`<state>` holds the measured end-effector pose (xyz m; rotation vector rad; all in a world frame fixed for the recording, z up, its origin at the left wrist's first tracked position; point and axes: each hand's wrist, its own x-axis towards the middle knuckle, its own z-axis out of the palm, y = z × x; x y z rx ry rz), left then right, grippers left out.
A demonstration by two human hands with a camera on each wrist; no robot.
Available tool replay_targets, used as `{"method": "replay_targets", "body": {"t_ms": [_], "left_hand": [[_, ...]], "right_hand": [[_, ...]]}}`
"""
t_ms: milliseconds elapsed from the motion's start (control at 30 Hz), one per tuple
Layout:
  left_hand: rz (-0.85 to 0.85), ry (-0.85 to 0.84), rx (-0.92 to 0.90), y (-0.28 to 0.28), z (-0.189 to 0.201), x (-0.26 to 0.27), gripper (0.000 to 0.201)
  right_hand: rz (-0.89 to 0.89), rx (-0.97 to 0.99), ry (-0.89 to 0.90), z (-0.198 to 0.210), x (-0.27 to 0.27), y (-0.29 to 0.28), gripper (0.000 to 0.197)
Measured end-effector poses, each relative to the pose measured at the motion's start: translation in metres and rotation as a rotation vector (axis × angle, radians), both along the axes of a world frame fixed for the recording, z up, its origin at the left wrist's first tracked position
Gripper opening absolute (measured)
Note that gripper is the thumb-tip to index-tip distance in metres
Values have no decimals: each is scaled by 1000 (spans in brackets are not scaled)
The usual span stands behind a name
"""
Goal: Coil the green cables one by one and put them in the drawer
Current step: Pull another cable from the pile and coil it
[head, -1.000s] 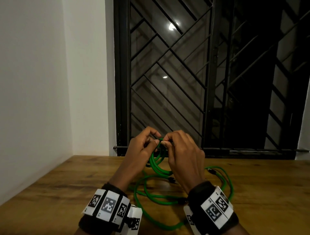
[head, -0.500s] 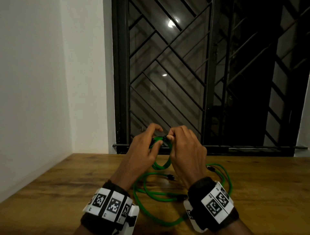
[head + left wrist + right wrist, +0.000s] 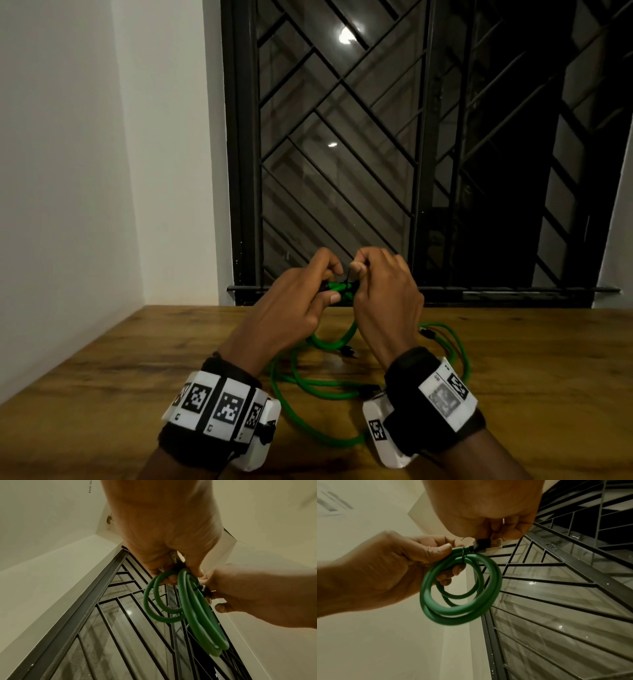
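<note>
A coiled green cable [image 3: 337,289] hangs between both hands above the wooden table [image 3: 531,377]. My left hand [image 3: 334,282] grips the top of the coil [image 3: 462,588], thumb over the loops. My right hand [image 3: 359,277] pinches the cable at its black connector [image 3: 482,542], where a thin black tie [image 3: 464,555] circles the loops. In the left wrist view the coil [image 3: 197,615] hangs in several loops below the fingers. More loose green cables [image 3: 308,387] lie on the table under my wrists. No drawer is in view.
A dark barred window [image 3: 376,154] stands right behind the table's far edge. A white wall [image 3: 68,205] runs along the left side. One loose cable loop [image 3: 457,346] lies just right of my right wrist.
Both hands have drawn the loops into a tighter, smaller coil and lifted it slightly off the loose cables. The right fingers have shifted to the top of the coil.
</note>
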<state>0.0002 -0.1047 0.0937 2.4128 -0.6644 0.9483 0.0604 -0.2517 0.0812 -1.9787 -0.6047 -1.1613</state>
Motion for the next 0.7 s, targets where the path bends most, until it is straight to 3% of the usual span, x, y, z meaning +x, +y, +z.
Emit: {"method": "replay_targets", "body": {"t_ms": [167, 467, 533, 700], "left_hand": [[52, -59, 23, 0, -3, 1, 21], [160, -196, -129, 12, -7, 8, 20], [150, -205, -137, 12, -6, 8, 20], [101, -179, -122, 8, -7, 6, 17]], "right_hand": [[98, 8, 44, 0, 5, 2, 14], [243, -81, -89, 0, 1, 3, 5], [269, -92, -100, 0, 1, 3, 12], [201, -130, -151, -1, 4, 2, 10]]}}
